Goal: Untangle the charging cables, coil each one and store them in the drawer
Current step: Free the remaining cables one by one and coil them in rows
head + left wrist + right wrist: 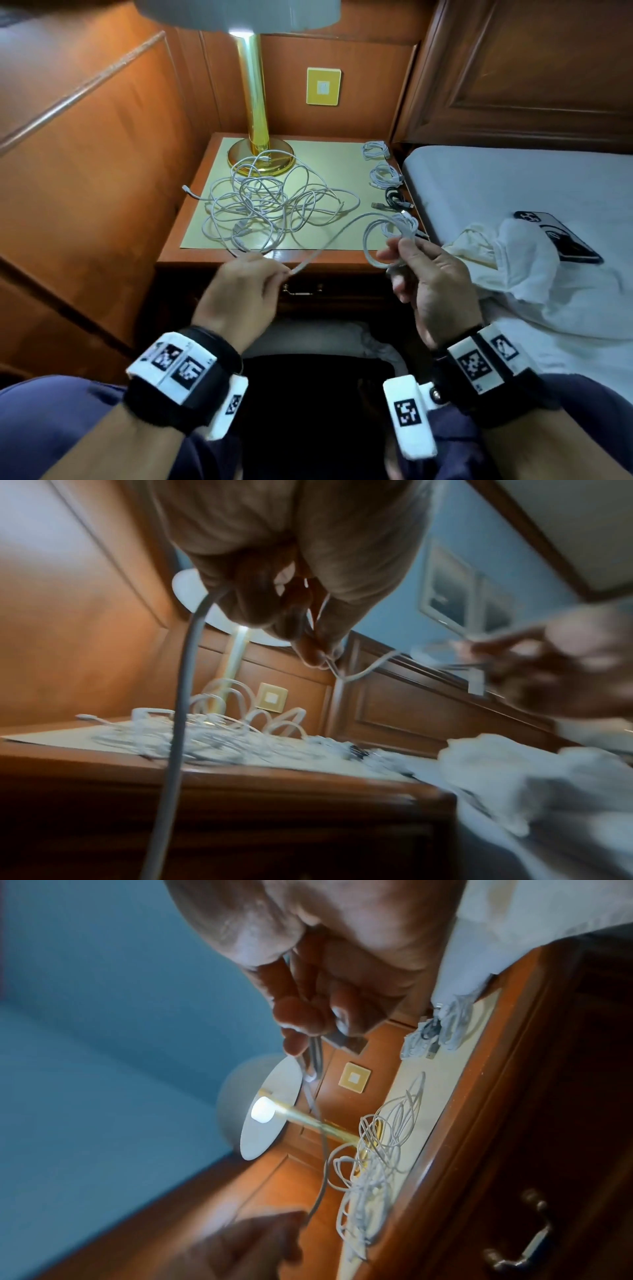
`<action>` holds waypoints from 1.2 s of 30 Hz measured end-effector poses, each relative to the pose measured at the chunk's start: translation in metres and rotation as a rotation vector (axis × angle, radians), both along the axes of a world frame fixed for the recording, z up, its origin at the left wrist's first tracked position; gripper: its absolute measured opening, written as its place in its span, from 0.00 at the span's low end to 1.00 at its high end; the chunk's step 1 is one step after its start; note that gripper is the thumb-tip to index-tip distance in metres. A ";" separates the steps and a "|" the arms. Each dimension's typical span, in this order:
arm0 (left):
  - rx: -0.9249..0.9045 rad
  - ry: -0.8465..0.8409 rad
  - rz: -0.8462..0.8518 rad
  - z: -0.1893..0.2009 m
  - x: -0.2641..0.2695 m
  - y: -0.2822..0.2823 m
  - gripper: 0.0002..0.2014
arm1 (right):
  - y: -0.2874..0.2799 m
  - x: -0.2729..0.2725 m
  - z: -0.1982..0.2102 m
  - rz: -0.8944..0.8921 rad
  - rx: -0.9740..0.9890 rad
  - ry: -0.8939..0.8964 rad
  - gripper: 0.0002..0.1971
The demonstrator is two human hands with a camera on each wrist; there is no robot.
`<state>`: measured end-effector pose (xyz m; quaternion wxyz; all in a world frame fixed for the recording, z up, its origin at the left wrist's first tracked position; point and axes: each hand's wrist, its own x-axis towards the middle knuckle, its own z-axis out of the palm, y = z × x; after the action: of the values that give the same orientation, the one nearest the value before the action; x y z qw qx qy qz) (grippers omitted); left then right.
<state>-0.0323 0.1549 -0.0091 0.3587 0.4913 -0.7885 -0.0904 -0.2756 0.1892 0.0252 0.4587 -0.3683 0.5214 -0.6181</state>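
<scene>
A tangle of white cables point(270, 205) lies on the cream mat of the wooden nightstand point(342, 255). My right hand point(428, 270) pinches a partly wound coil of white cable point(387, 240) in front of the nightstand's right corner. The free run of that cable point(329, 241) stretches left to my left hand point(246, 287), which pinches it between thumb and fingers. In the left wrist view the cable point(181, 696) hangs down from the closed fingers. Several finished coils, white point(375, 150) point(385, 174) and black point(395, 198), lie along the mat's right edge. The drawer point(342, 291) below is closed.
A gold lamp point(257, 113) stands at the back of the nightstand, its base touched by the tangle. A bed with white sheets point(513, 192) lies to the right, with a crumpled cloth point(513, 260) and a phone point(558, 236) on it. Wood panelling stands on the left.
</scene>
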 end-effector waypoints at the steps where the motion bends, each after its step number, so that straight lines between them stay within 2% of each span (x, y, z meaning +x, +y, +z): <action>1: 0.028 -0.003 -0.069 -0.002 -0.009 0.006 0.08 | 0.003 0.005 -0.004 -0.009 -0.053 0.109 0.10; 5: 0.047 0.059 -0.281 0.006 -0.029 0.023 0.07 | 0.007 0.012 -0.020 -0.029 -0.247 0.668 0.07; 8: 0.013 0.161 -0.340 0.015 -0.029 0.024 0.05 | 0.006 0.013 -0.027 0.044 -0.313 0.834 0.08; 10: -0.008 0.210 -0.324 0.020 -0.027 0.023 0.05 | 0.005 0.015 -0.027 0.124 -0.238 0.801 0.07; 12: -0.028 0.241 -0.279 0.022 -0.025 0.022 0.04 | 0.006 0.019 -0.025 0.244 -0.123 0.695 0.09; 16: -0.020 0.327 -0.218 0.020 -0.022 0.017 0.05 | 0.010 0.025 -0.019 0.417 -0.018 0.473 0.13; 18: -0.014 0.352 -0.188 0.019 -0.022 0.016 0.04 | 0.010 0.028 -0.018 0.474 0.074 0.329 0.13; 21: -0.013 0.372 -0.163 0.019 -0.024 0.018 0.04 | 0.010 0.029 -0.018 0.492 0.162 0.205 0.13; 29: 0.016 0.447 -0.090 0.024 -0.018 0.015 0.07 | 0.007 0.025 -0.011 0.473 0.151 0.141 0.13; 36: 0.097 0.394 -0.087 0.008 -0.024 0.016 0.03 | 0.008 0.026 -0.006 0.457 0.190 0.096 0.12</action>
<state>-0.0564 0.1706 -0.0009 0.4777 0.4463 -0.7183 -0.2380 -0.2500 0.1969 0.0192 0.5937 -0.4610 0.5015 -0.4283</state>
